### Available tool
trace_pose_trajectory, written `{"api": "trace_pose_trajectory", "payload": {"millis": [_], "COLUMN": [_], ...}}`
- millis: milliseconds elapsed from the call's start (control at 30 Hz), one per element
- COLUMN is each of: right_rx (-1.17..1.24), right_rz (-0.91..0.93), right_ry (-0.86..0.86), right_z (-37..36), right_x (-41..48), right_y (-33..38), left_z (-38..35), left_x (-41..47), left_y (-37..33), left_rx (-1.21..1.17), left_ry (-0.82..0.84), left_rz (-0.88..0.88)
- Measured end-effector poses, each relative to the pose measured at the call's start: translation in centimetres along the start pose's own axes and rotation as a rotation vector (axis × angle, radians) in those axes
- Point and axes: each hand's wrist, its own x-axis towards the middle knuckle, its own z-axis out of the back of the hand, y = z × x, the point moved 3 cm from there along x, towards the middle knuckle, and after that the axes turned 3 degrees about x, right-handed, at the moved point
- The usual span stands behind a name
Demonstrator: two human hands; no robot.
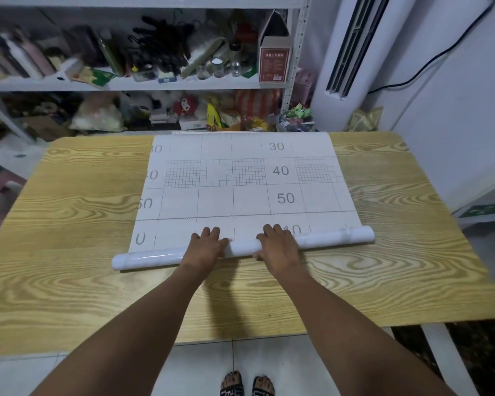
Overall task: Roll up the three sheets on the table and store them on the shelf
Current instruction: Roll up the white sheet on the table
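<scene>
Both hands (207,245) flat — fingers spread, on roll (242,248)

Sheet (240,181) lying flat across the desk (69,224) centre, its near end curling into a roll (242,248). Left hand (205,247) and right hand (277,247) resting side by side on the roll. Shelf (126,82) standing behind the desk's far edge.

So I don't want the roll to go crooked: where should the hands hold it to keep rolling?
Probably wider apart, palms on top from the near side. The rolled part runs long across the table; the left hand and right hand both sit near its middle, its ends unheld, and it already lies slightly skewed.
</scene>
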Motion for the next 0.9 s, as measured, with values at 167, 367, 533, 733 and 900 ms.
{"api": "trace_pose_trajectory", "payload": {"millis": [167, 367, 533, 733, 900], "right_rx": [0.018, 0.011, 0.010, -0.026, -0.017], "right_rz": [-0.009, -0.055, -0.055, -0.019, -0.057], "right_ry": [-0.002, -0.005, 0.009, -0.067, -0.062], "right_z": [0.0, 0.2, -0.1, 0.1, -0.2], "right_x": [-0.1, -0.2, -0.3, -0.9, -1.3], "right_y": [0.1, 0.2, 0.5, 0.8, 1.1], "left_z": [-0.1, -0.2, -0.5, -0.4, -0.1], "left_x": [0.0, -0.3, -0.4, -0.3, -0.6], "left_y": [-0.2, -0.5, -0.7, -1.0, -1.4], "left_rx": [0.036, -0.008, -0.030, -0.065, -0.102], "left_ry": [0.020, 0.055, 0.011, -0.006, -0.001], "left_rz": [0.010, 0.020, 0.059, 0.068, 0.078]}}
